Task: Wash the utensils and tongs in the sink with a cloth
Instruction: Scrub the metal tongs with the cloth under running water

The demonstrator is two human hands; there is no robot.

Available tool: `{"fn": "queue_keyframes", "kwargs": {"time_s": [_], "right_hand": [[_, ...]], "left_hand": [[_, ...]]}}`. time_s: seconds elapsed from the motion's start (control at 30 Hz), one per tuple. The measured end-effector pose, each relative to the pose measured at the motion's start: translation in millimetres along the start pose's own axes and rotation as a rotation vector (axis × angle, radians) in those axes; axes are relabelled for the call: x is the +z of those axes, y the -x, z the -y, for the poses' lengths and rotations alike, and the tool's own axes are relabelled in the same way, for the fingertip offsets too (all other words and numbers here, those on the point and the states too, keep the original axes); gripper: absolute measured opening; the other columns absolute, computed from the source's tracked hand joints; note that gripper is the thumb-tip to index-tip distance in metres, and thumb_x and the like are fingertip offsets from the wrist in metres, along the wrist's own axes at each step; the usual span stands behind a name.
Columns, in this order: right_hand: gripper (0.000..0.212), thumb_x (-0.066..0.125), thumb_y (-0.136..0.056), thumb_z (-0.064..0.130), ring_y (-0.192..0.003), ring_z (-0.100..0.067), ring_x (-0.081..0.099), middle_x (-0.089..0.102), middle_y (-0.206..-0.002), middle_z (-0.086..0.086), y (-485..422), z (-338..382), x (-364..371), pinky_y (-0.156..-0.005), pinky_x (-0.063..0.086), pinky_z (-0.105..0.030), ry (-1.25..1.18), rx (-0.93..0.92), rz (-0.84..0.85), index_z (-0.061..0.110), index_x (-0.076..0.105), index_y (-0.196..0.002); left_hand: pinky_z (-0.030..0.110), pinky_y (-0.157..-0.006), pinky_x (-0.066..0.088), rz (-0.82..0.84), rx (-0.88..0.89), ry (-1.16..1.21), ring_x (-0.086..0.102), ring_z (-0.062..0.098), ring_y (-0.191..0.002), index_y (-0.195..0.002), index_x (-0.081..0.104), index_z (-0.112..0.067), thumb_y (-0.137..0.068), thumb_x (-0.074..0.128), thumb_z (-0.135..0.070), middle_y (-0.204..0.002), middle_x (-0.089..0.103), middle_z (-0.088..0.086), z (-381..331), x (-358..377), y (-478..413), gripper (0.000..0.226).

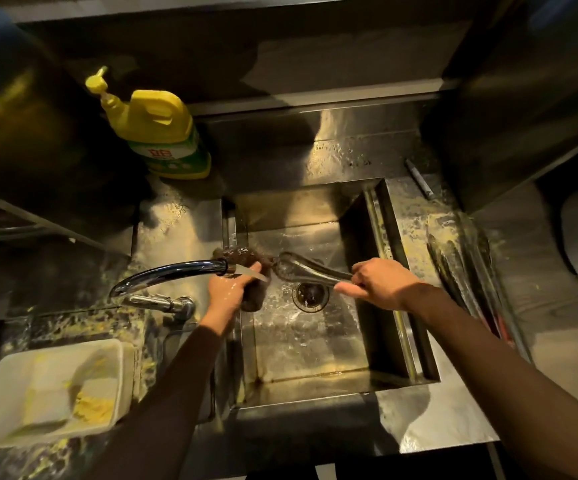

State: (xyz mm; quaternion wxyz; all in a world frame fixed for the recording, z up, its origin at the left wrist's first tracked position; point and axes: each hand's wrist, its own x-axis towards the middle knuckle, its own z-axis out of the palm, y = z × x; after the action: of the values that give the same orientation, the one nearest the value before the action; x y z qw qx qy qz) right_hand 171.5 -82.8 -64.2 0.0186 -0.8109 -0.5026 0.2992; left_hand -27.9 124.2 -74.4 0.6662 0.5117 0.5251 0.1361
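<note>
- The left hand (227, 289) grips a dark cloth (242, 255) under the running tap (163, 271), at the left edge of the sink (315, 358).
- The right hand (381, 284) holds metal tongs (301, 270) by the handle end, with its fingers (360, 271) curled round it.
- The head of the tongs touches the cloth, above the drain (310, 295).
- More utensils (464, 268) lie on the worktop (419, 420) beside the sink's right edge.
- A yellow bottle (163, 133) stands at the back left.
</note>
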Motion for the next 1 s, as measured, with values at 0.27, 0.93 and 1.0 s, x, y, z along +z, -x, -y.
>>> {"fn": "queue_keyframes", "kwargs": {"time_s": [0.27,0.93,1.0], "right_hand": [[0.051,0.036,-0.102,0.057,-0.080,-0.022,0.060,0.045,-0.090,0.002,5,36,36,-0.065,0.033,-0.028,-0.105,0.174,-0.193,0.023,0.073,-0.096],[0.018,0.048,-0.105,0.029,-0.082,0.002,0.050,0.052,-0.082,0.012,83,5,-7,-0.069,0.036,-0.015,-0.665,-0.072,-0.544,0.032,0.058,-0.091],[0.020,0.050,-0.104,0.029,-0.082,-0.003,0.050,0.053,-0.080,0.011,85,2,-7,-0.071,0.034,-0.017,-0.693,-0.081,-0.580,0.029,0.059,-0.086]], "left_hand": [[0.042,-0.087,0.056,0.128,-0.044,-0.011,0.071,0.028,-0.099,-0.107,0.069,-0.009,-0.078,0.079,-0.004,-0.106,0.074,0.010,21,17,10,0.032],[0.037,-0.079,0.057,0.124,0.007,0.211,0.068,0.024,-0.106,-0.127,0.059,-0.021,-0.079,0.077,-0.037,-0.119,0.070,0.005,-30,96,127,0.053],[0.039,-0.082,0.057,0.128,0.026,0.225,0.068,0.025,-0.108,-0.127,0.060,-0.022,-0.076,0.079,-0.039,-0.119,0.071,0.004,-35,100,133,0.057]]}}
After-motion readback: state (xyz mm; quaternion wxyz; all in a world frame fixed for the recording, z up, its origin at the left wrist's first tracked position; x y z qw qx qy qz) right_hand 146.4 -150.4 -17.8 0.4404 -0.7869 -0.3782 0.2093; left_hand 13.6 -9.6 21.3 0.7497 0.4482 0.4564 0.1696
